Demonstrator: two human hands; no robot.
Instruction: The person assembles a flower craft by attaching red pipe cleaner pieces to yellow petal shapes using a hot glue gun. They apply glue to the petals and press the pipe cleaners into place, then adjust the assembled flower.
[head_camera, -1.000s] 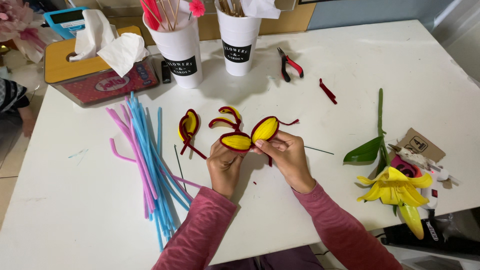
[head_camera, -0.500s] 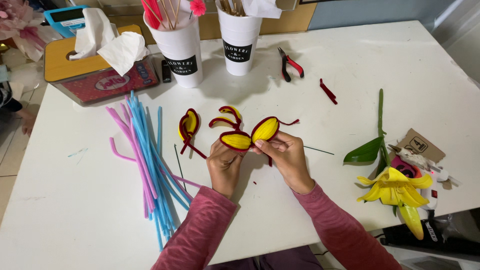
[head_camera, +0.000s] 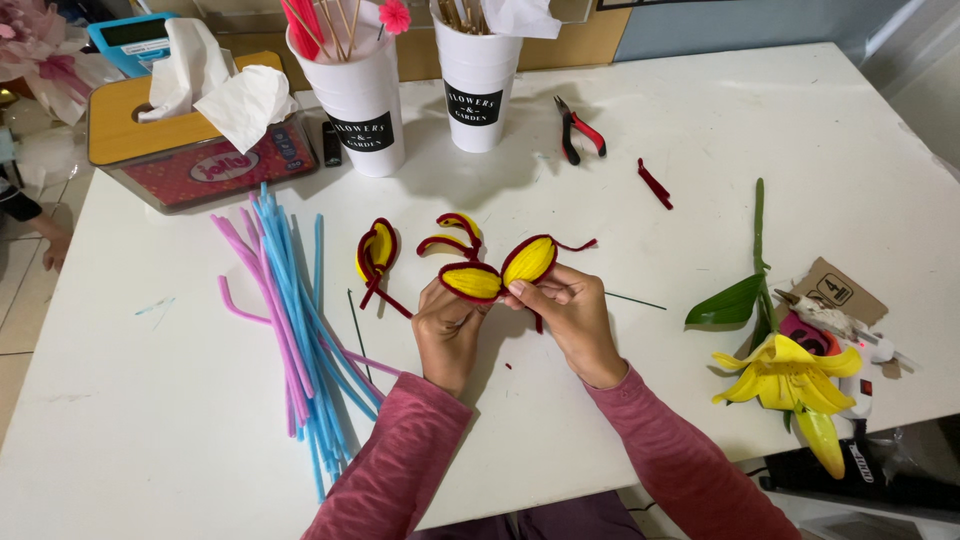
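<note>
Here, from the head view, I see my left hand (head_camera: 447, 325) pinching one yellow petal (head_camera: 471, 282) edged in dark red pipe cleaner, and my right hand (head_camera: 570, 315) pinching a second petal (head_camera: 529, 259); both grips are clamped so the petal bases meet above the white worktop (head_camera: 720, 130). Two finished petals (head_camera: 376, 252) lie just beside them. The real yellow lily (head_camera: 790, 375) lies to the right, likely as a model. Blue and pink pipe cleaners (head_camera: 290, 320) lie to the left.
</note>
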